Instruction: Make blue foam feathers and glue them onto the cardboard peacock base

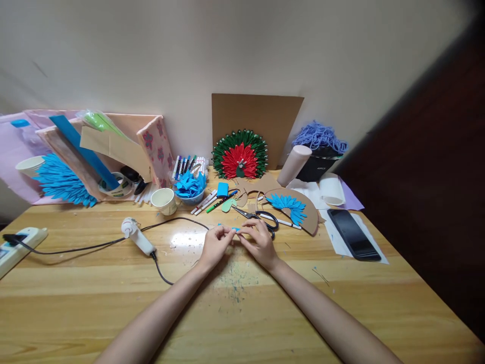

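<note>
Between the fingertips of both hands is a small blue petal-like piece, mostly covered by the fingers. My left hand pinches its left side, and my right hand pinches it from the right. Just beyond the right hand lie black-handled scissors, their blades pointing left. A brown cardboard fan shape bears an arc of blue petals. More loose blue pieces fill a bowl farther back. Scraps and dark crumbs are scattered on the wood below the hands.
A white glue gun with its cord lies left, near a power strip. Around the back stand a paper cup, markers, a red-and-green peacock piece and a pink tumbler. A phone lies right.
</note>
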The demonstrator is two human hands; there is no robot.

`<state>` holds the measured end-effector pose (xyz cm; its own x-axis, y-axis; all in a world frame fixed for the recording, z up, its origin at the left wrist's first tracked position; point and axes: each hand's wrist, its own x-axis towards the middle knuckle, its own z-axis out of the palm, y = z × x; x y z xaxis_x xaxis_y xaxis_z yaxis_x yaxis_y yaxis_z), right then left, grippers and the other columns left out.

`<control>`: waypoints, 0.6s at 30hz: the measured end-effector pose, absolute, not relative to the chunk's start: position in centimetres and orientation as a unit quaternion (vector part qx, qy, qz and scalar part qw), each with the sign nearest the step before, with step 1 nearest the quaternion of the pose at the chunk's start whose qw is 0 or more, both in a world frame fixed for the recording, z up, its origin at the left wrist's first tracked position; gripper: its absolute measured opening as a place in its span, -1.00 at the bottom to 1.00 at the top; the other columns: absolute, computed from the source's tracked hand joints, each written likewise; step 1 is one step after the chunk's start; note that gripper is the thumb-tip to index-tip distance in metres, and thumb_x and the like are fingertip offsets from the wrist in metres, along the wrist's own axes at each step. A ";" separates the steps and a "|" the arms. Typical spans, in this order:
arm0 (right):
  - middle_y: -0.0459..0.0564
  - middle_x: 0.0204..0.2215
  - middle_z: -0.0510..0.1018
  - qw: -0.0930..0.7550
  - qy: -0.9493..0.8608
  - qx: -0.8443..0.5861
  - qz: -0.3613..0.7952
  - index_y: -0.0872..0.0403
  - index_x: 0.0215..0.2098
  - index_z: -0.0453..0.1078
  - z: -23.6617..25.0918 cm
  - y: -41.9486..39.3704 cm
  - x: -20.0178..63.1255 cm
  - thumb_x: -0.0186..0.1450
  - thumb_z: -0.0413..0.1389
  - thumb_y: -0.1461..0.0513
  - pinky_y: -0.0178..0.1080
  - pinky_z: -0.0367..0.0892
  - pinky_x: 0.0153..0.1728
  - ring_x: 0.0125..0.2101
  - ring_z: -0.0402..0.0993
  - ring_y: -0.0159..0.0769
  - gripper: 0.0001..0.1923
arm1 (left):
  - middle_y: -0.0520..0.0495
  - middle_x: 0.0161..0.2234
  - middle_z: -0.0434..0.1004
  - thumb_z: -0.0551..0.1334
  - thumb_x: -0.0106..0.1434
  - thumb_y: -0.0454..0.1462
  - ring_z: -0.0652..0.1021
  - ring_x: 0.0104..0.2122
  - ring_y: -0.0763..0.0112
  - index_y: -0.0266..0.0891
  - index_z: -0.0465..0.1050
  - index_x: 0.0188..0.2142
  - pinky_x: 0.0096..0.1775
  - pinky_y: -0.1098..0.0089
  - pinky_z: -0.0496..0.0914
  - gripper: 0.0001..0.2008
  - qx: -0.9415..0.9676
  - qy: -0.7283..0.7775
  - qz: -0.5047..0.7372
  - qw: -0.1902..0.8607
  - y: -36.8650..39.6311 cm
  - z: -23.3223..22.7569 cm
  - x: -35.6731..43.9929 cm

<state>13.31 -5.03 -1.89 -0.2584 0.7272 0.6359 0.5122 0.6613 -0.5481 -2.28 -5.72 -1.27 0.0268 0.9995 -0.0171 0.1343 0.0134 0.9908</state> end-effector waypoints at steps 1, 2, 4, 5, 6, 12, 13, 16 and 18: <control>0.01 -0.30 0.40 0.463 -0.785 -0.394 0.114 -0.01 -0.30 0.41 -1.9 -4.9 13.4 0.20 0.08 0.30 -0.08 0.28 -0.18 -0.23 0.34 -0.21 -0.88 | 0.06 -0.65 0.34 0.20 0.09 -0.09 0.31 -0.63 0.55 -0.32 0.41 -0.56 -0.54 0.52 0.17 -0.69 0.538 0.528 0.451 0.479 -5.7 -1.2 -2.3; 0.01 -0.31 0.40 0.463 -0.786 -0.394 0.113 -0.01 -0.30 0.42 -1.9 -4.8 13.5 0.20 0.08 0.29 -0.08 0.28 -0.18 -0.24 0.34 -0.21 -0.88 | 0.06 -0.66 0.33 0.20 0.09 -0.09 0.31 -0.63 0.55 -0.32 0.40 -0.57 -0.54 0.52 0.17 -0.69 0.539 0.527 0.447 0.482 -5.8 -1.1 -2.3; 0.00 -0.33 0.41 0.465 -0.786 -0.391 0.116 0.00 -0.30 0.42 -1.9 -4.6 13.7 0.20 0.09 0.28 -0.09 0.28 -0.20 -0.25 0.34 -0.21 -0.89 | 0.07 -0.66 0.32 0.19 0.10 -0.09 0.30 -0.65 0.56 -0.31 0.38 -0.57 -0.56 0.52 0.16 -0.69 0.538 0.524 0.443 0.489 -5.8 -0.8 -2.3; 0.00 -0.34 0.41 0.466 -0.786 -0.389 0.118 0.00 -0.30 0.42 -1.9 -4.5 13.7 0.20 0.09 0.27 -0.10 0.29 -0.21 -0.26 0.34 -0.22 -0.89 | 0.08 -0.67 0.32 0.19 0.10 -0.09 0.29 -0.66 0.57 -0.31 0.37 -0.57 -0.56 0.52 0.16 -0.69 0.538 0.523 0.442 0.492 -5.8 -0.7 -2.3; 0.00 -0.35 0.42 0.465 -0.788 -0.385 0.120 0.00 -0.30 0.42 -1.9 -4.4 13.8 0.20 0.09 0.27 -0.11 0.29 -0.22 -0.27 0.35 -0.22 -0.89 | 0.08 -0.67 0.32 0.19 0.11 -0.09 0.29 -0.66 0.57 -0.30 0.36 -0.57 -0.57 0.52 0.17 -0.69 0.538 0.521 0.443 0.493 -5.9 -0.6 -2.3; -0.01 -0.37 0.42 0.462 -0.792 -0.380 0.121 0.03 -0.36 0.40 -1.7 -4.2 13.7 0.21 0.09 0.27 -0.14 0.26 -0.23 -0.29 0.33 -0.23 -0.95 | 0.02 -0.68 0.34 0.11 0.16 -0.07 0.33 -0.66 0.53 -0.30 0.34 -0.64 -0.56 0.50 0.20 -0.60 0.542 0.518 0.449 0.486 -5.8 -1.3 -2.3; -0.01 -0.38 0.42 0.465 -0.787 -0.386 0.121 0.04 -0.37 0.38 -1.7 -4.2 13.7 0.21 0.08 0.27 -0.14 0.25 -0.22 -0.29 0.33 -0.23 -0.95 | 0.02 -0.68 0.34 0.08 0.18 -0.06 0.34 -0.66 0.51 -0.31 0.36 -0.61 -0.57 0.49 0.20 -0.60 0.537 0.520 0.451 0.487 -5.8 -1.5 -2.2; -0.03 -0.39 0.41 0.478 -0.767 -0.409 0.126 0.04 -0.39 0.33 -1.5 -4.2 13.7 0.22 0.05 0.29 -0.13 0.23 -0.21 -0.29 0.32 -0.23 -0.96 | 0.01 -0.65 0.36 0.02 0.22 -0.05 0.37 -0.63 0.46 -0.32 0.43 -0.48 -0.53 0.46 0.25 -0.59 0.543 0.524 0.472 0.456 -6.4 -0.6 -1.6; -0.03 -0.40 0.40 0.484 -0.760 -0.416 0.124 0.05 -0.40 0.30 -1.6 -4.1 13.7 0.21 0.03 0.30 -0.14 0.22 -0.21 -0.29 0.31 -0.22 -0.96 | -0.02 -0.59 0.40 0.01 0.23 -0.08 0.40 -0.56 0.45 -0.31 0.45 -0.46 -0.45 0.44 0.28 -0.61 0.581 0.507 0.488 0.410 -7.9 2.2 -0.9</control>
